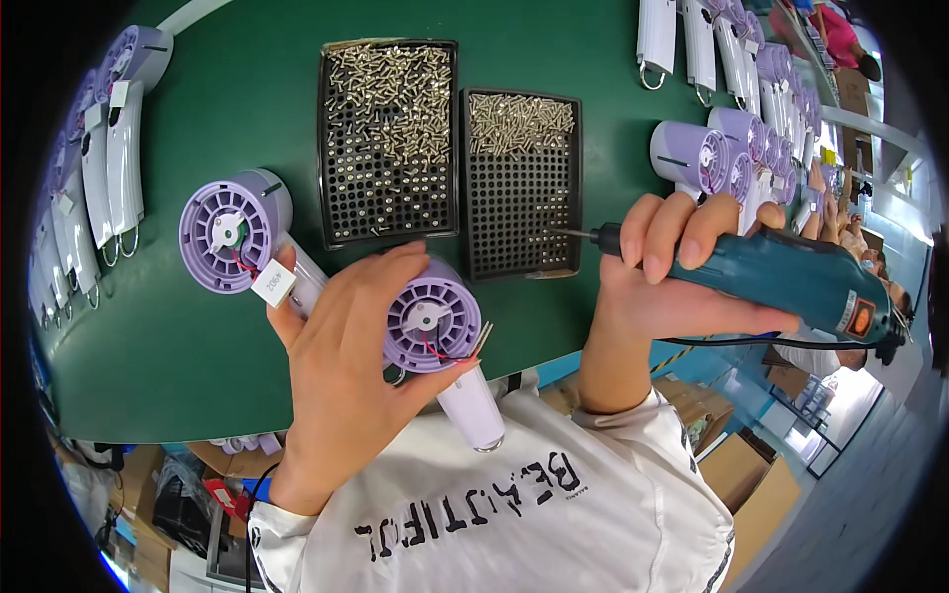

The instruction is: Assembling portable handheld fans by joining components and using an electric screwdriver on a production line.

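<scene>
My left hand [346,346] is closed around a purple hair dryer body [474,410], its open round end facing up with a motor hub and thin red and black wires showing. Pale wire ends stick out by my thumb tip. A second purple hair dryer body [262,203] lies just left of that hand, and one finger reaches the white tag [274,284] on it. My right hand [672,257] grips a teal electric screwdriver [781,282]. Its thin bit points left, over the lower right part of the smaller black screw tray [514,212].
Beside it lies a larger black tray [329,212] with loose screws heaped at its far end. Rows of similar dryer bodies line the green table [198,385] at left [124,158] and right [692,153]. A black cord [722,342] runs below the screwdriver. Other people are at the far right.
</scene>
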Motion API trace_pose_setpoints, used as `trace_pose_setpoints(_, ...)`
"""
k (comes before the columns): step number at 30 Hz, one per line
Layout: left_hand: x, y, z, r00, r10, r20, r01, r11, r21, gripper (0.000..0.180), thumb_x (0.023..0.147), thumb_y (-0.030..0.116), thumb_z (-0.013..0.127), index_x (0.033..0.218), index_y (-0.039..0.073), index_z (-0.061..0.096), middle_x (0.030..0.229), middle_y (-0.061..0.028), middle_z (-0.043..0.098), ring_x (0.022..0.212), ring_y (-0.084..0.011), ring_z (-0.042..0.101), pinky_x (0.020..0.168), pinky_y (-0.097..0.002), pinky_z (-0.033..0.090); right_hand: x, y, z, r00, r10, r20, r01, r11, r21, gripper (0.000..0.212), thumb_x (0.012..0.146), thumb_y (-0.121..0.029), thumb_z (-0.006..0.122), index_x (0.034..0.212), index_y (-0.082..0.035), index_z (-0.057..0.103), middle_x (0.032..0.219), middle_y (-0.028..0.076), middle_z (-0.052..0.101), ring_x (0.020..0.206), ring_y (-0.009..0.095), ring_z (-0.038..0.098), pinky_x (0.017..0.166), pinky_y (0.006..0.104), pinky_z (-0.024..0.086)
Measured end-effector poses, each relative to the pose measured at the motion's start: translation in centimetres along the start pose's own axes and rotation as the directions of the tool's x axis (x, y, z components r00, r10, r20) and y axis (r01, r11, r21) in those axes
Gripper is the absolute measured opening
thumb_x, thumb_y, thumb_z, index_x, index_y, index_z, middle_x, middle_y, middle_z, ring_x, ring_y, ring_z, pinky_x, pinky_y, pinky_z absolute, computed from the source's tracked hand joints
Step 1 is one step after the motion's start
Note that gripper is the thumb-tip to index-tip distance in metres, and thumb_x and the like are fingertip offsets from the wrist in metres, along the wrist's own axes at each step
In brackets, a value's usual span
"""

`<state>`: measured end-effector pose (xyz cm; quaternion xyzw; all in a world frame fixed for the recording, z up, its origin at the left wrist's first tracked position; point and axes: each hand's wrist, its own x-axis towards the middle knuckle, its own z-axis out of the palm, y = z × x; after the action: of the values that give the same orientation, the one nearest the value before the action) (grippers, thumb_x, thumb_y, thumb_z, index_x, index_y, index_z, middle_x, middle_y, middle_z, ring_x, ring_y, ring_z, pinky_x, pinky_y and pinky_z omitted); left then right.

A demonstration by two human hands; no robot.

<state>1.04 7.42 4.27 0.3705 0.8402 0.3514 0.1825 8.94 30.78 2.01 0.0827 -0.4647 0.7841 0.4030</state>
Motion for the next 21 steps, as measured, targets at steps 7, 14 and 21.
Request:
trace_pose_setpoints(7,-0.17,0.03,0.19,0.999,-0.029,-0.014,0.028,0.998,-0.062,0.073,0.059,0.027,0.090,0.122,0.007,0.057,0.120,-0.0075,0.065,0.112,-0.0244,0.061,0.114,-0.0455,0.014,-0.38,0.12,0.56,0.996,-0.078,-0.051,0.077,0.997,-0.027,0.092,0.082,-0.087,0.029,0.140,-0.016,0.035,0.077,0.008,0.052,0.050,0.019,0.049,0.044,0.0335,0.041)
trace_pose_setpoints(14,-0.18,-0.04,0.26,0.999,-0.020,-0.025,0.018,0.997,-0.075,0.075,0.059,0.026,0.090,0.123,0.007,0.056,0.121,-0.0078,0.065,0.112,-0.0253,0.061,0.114,-0.0449,0.014,-0.62,0.25,0.59,0.995,-0.094,-0.018,0.092,0.993,-0.066,0.089,0.082,-0.086,0.031,0.136,-0.016,0.037,0.075,0.009,0.052,0.050,0.020,0.048,0.043,0.0338,0.041)
trace_pose_setpoints(21,-0.22,-0.03,0.26,1.000,-0.005,-0.029,0.003,0.998,-0.064,0.075,0.059,0.026,0.090,0.124,0.007,0.056,0.121,-0.0084,0.065,0.112,-0.0258,0.061,0.114,-0.0453,0.013,-0.40,0.27,-0.14,0.972,-0.071,-0.226,0.065,0.997,-0.035,0.086,0.084,-0.085,0.027,0.132,-0.016,0.045,0.069,0.004,0.047,0.042,0.016,0.039,0.038,0.0319,0.035)
